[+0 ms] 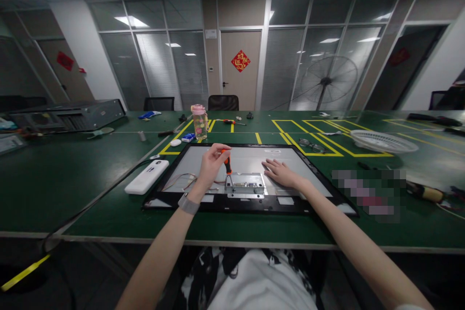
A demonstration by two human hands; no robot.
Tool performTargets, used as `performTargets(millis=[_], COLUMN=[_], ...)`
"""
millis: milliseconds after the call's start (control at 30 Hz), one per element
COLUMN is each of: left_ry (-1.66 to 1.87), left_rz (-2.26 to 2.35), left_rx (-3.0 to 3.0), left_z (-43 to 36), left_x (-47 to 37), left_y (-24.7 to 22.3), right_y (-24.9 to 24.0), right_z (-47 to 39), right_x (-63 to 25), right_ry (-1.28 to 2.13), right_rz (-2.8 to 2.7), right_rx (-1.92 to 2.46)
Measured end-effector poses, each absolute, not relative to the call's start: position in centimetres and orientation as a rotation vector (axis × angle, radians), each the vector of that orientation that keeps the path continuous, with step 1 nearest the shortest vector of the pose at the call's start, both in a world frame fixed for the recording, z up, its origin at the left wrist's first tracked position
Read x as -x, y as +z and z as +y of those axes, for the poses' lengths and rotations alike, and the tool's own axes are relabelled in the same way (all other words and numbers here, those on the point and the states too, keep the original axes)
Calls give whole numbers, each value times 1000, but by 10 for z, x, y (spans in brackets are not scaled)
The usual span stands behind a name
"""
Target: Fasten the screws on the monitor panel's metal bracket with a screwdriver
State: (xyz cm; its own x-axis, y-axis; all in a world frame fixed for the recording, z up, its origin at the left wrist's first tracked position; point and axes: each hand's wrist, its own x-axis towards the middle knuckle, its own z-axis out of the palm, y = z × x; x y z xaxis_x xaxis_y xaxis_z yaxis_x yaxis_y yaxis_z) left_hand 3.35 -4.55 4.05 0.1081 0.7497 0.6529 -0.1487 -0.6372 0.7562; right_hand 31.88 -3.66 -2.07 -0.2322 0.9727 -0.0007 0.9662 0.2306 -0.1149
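Observation:
My left hand (pixel 214 162) grips an orange and black screwdriver (pixel 227 162) by its handle. The tool stands nearly upright, its tip down at the left end of a metal bracket (pixel 245 184) with connector ports. That bracket sits on the back of a flat display panel (pixel 247 157) with a black frame, lying on the table. Thin wires (pixel 185 179) run over the panel left of the bracket. On the panel's right part, my right hand (pixel 279 173) rests flat with its fingers spread, holding nothing.
Left of the panel lie a white power bank (pixel 147 177) and a black cable (pixel 109 193). Behind it stand a pink-lidded bottle (pixel 199 123) and another screwdriver (pixel 228 122). Glasses (pixel 311 145) and a white basket (pixel 383 141) are at right; a metal computer case (pixel 72 116) is far left.

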Motion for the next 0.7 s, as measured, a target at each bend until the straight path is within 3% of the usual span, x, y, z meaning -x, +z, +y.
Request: performTargets(millis=[367,700], left_ry=[1456,1594], left_rz=[380,558], left_rx=[-1485,-1692], left_z=[-49,-47], left_x=[-37,-36], left_y=[42,42], right_y=[-18,-22], right_z=[-40,-36], right_x=[-317,-319], right_ry=[151,141], right_rz=[-2399,-2406], right_rx=[1895,1892])
